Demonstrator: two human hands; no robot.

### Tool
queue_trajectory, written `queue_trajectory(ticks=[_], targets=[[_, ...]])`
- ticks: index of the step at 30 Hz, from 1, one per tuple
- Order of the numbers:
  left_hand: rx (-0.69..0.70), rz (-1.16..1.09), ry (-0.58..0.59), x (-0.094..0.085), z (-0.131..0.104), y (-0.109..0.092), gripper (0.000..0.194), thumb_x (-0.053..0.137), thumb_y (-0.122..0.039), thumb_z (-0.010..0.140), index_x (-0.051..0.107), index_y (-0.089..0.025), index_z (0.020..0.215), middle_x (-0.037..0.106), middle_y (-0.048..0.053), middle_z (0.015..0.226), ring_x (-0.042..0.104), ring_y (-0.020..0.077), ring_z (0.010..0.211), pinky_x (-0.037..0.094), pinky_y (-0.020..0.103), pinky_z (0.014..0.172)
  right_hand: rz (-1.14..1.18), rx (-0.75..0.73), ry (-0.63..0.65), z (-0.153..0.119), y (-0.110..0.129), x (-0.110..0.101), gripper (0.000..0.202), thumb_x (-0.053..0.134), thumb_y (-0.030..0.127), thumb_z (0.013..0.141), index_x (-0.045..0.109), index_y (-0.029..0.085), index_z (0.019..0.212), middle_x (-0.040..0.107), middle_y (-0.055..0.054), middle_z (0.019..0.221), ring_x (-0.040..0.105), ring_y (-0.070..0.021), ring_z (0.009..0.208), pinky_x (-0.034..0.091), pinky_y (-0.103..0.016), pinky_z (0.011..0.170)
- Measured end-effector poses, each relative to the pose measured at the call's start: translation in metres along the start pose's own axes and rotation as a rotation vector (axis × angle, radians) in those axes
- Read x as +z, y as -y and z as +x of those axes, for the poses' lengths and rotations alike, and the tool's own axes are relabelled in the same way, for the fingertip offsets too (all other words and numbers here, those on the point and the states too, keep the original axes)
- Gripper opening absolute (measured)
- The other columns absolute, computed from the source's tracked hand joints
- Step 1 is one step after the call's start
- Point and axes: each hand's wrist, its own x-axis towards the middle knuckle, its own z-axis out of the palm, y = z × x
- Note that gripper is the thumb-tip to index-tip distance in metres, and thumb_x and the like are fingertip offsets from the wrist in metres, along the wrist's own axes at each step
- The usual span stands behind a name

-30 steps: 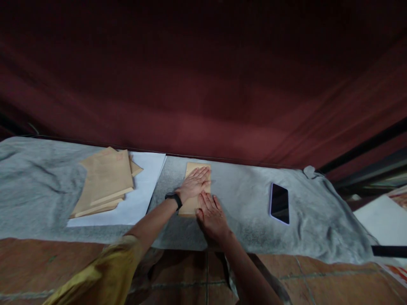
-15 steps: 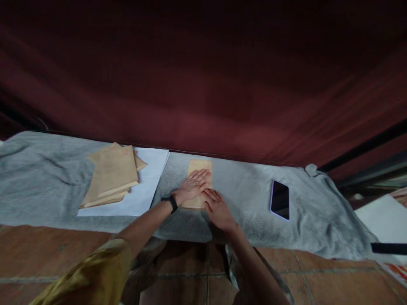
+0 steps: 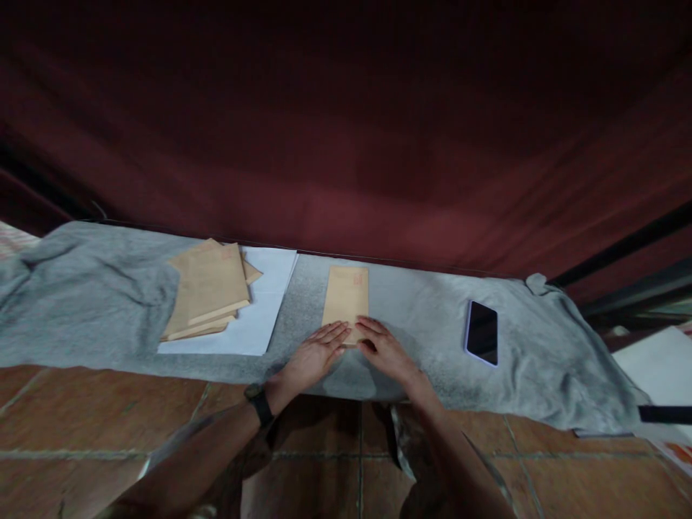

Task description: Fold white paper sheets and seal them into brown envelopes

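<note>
A brown paper envelope with a small red print near its top right corner lies flat on the grey cloth in front of me. My left hand rests on its lower left edge, fingers stretched out and close together. On the lower right edge lie the fingertips of my right hand, the fingers extended and the thumb tucked beneath, partly hidden. Both hands press down on the envelope's near end without lifting it. A dark watch sits on my left wrist.
Several brown envelopes are piled loosely on white paper sheets at the left. A phone in a lilac case lies at the right on the grey cloth. Behind stands a dark red curtain; tiled floor is below.
My left hand has slid from the envelope's middle down to its near edge, uncovering the red print. My right hand has moved to the near right corner. The view has shifted slightly.
</note>
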Motion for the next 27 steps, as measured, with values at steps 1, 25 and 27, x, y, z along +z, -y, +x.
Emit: queue_trajectory(ticks=[1, 25, 27], targets=[[-0.014, -0.016, -0.040, 0.001, -0.001, -0.001, 0.048, 0.044, -0.029, 0.106, 0.049, -0.020, 0.153, 0.052, 0.009, 0.158, 0.045, 0.0199, 0.149, 0.036, 0.041, 0.124, 0.003, -0.014, 0.006, -0.001, 0.000, -0.001, 0.050, 0.063, 0.019, 0.093, 0.063, 0.023, 0.142, 0.056, -0.008, 0.155, 0.051, -0.0201, 0.145, 0.043, -0.041, 0.122], [-0.358, 0.213, -0.209, 0.008, 0.001, -0.017, 0.054, 0.037, -0.028, 0.106, 0.042, -0.015, 0.158, 0.036, 0.019, 0.167, 0.032, 0.0313, 0.156, 0.034, 0.050, 0.124, -0.405, 0.013, -0.090, -0.028, 0.049, 0.050, 0.069, 0.041, 0.049, 0.107, 0.034, 0.006, 0.161, 0.039, -0.019, 0.165, 0.034, -0.0279, 0.155, 0.032, -0.048, 0.127], [-0.364, 0.201, -0.208, 0.007, 0.001, -0.017, 0.054, 0.035, -0.028, 0.106, 0.042, -0.015, 0.158, 0.038, 0.018, 0.166, 0.034, 0.0306, 0.155, 0.033, 0.050, 0.124, -0.416, 0.039, -0.107, -0.030, 0.045, 0.048, 0.069, 0.041, 0.050, 0.107, 0.033, 0.006, 0.161, 0.040, -0.019, 0.165, 0.036, -0.0283, 0.154, 0.032, -0.048, 0.126]])
